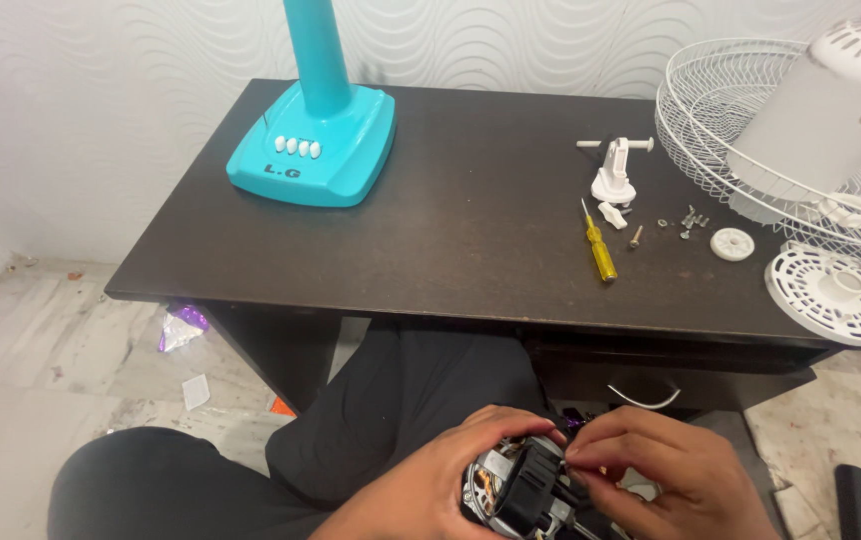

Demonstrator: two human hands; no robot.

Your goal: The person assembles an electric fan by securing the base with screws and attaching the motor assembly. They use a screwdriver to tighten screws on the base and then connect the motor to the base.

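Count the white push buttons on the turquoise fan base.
4, in one short row on the sloped top of the turquoise fan base at the desk's back left: buttons and. None looks hidden.

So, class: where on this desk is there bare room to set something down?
Free: the desk middle, between the fan base and the screwdriver, plus the front left edge. Crowded: the right end, with screws, white parts and the grille.

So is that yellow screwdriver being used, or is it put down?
Put down: the yellow screwdriver lies flat on the dark table, away from both hands.
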